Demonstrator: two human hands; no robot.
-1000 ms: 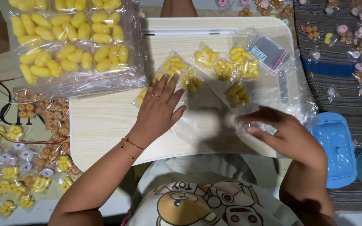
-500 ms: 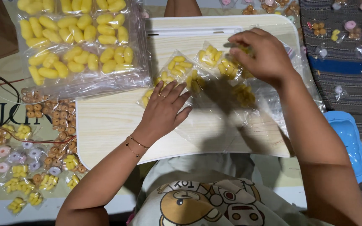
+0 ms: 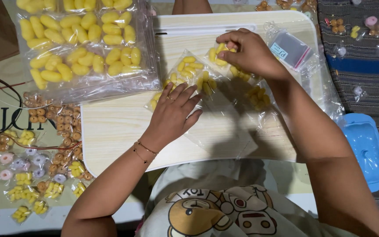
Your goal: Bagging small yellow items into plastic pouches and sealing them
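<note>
The right hand [image 3: 248,52] is up at the far side of the board now, fingers pinched onto the yellow pieces [image 3: 221,47] in one of the small clear packets [image 3: 189,72]. A second ago that hand was down at the near right edge; half a second ago it was already reaching across. So the reach is done and the grip has closed on those little pieces at the top of the spread of packets.

The left hand [image 3: 174,112] has barely shifted: it lies flat with fingers spread and relaxed, fingertips pressing on the near edge of the packets, gripping nothing, just pinning the film down. Thin bracelets circle that wrist.

The pieces look like small, smooth, oblong lumps, bright yellow and matte, grouped several to a packet. The packets are thin, glossy and crinkly, catching the light and overlapping each other across the middle of the board.

Under them is the pale wood-grain lap table [image 3: 119,127], rounded at the corners with a slot along its far edge. A stack of empty clear bags [image 3: 291,49] with a coloured strip sits at its far right corner.

To the left, a large clear bag [image 3: 84,48] holds many bigger yellow ovals. On the floor mat lie scattered small packets [image 3: 27,175] of yellow, brown and pinkish bits. A blue plastic lid [image 3: 365,149] sits off to the right.
</note>
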